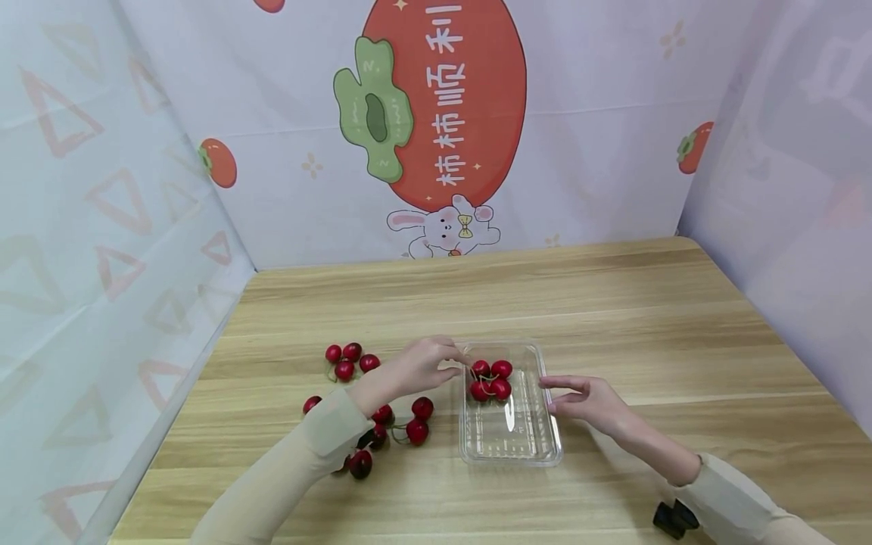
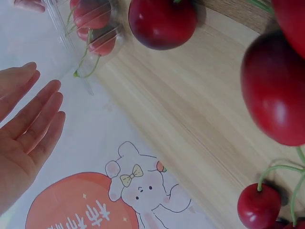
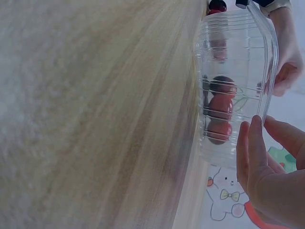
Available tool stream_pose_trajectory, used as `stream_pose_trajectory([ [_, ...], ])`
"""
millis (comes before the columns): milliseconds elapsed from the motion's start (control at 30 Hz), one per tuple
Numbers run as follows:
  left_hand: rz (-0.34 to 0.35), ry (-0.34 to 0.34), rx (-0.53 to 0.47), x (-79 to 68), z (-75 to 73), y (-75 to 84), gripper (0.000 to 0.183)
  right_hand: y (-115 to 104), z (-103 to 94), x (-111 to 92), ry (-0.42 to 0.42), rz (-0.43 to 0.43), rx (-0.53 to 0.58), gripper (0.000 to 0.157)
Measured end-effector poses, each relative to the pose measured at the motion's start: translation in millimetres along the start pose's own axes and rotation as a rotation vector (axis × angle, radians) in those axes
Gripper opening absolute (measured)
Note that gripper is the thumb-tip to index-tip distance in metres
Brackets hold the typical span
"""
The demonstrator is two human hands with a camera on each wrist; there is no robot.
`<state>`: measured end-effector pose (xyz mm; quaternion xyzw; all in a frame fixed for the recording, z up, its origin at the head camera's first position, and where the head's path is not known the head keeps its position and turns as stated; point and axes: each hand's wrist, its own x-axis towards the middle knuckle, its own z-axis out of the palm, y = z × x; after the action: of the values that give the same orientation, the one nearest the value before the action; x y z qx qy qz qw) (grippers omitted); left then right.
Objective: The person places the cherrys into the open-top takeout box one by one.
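A clear plastic box (image 1: pixel 511 460) stands on the table with several red cherries (image 1: pixel 501 369) grouped at its far left, green stems attached. My left hand (image 1: pixel 424 366) is over the box's left rim, fingertips close to these cherries. In the left wrist view the left hand (image 2: pixel 24 129) has its fingers extended and carries nothing. My right hand (image 1: pixel 591 403) is at the box's right rim. As seen from the right wrist, that hand (image 3: pixel 271 176) pinches the rim between thumb and fingers, with cherries (image 3: pixel 220 106) visible through the ribbed wall.
Loose cherries (image 1: pixel 418 431) lie left of the box, some partly hidden by the left forearm. Another bunch (image 1: pixel 344 369) sits further back. The wooden table (image 1: pixel 613 303) is bordered by printed cloth (image 1: pixel 586 174) at the back and both sides.
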<state>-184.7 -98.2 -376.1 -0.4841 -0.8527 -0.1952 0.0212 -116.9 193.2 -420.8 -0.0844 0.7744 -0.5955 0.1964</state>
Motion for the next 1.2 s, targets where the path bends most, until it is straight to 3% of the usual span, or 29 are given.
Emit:
stream_pose_trajectory([
  [733, -0.241, 0.080, 0.031, -42.5, -24.7, -13.2, 0.017, -1, -0.8, -1, 0.001, 0.001, -0.002, 0.056],
  [1200, -0.293, 0.158, -0.018, -73.2, -29.2, -24.3, 0.015, -1, -0.3, 0, 0.002, 0.003, -0.012, 0.054],
])
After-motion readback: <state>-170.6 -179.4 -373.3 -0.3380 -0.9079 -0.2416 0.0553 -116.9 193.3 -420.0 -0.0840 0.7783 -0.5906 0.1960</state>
